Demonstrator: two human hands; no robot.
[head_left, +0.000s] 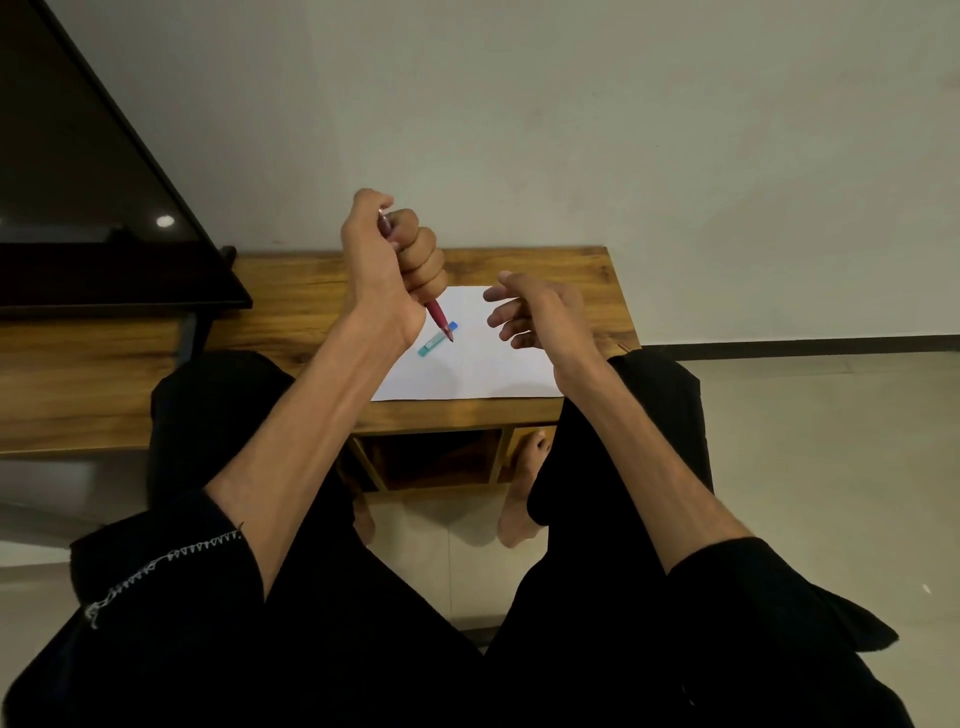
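My left hand (387, 260) grips a red mechanical pencil (440, 318) in a fist, thumb on its top end, tip pointing down over a white sheet of paper (478, 371). A small teal and blue lead case (437, 339) lies on the sheet just under the pencil tip. My right hand (535, 312) hovers over the right part of the sheet with loosely curled fingers, holding nothing.
The sheet lies on a low wooden table (587, 275) against a pale wall. A dark flat screen (88, 171) stands on the table's left part. My black-clad legs and bare feet are by the table's front edge. Tiled floor lies to the right.
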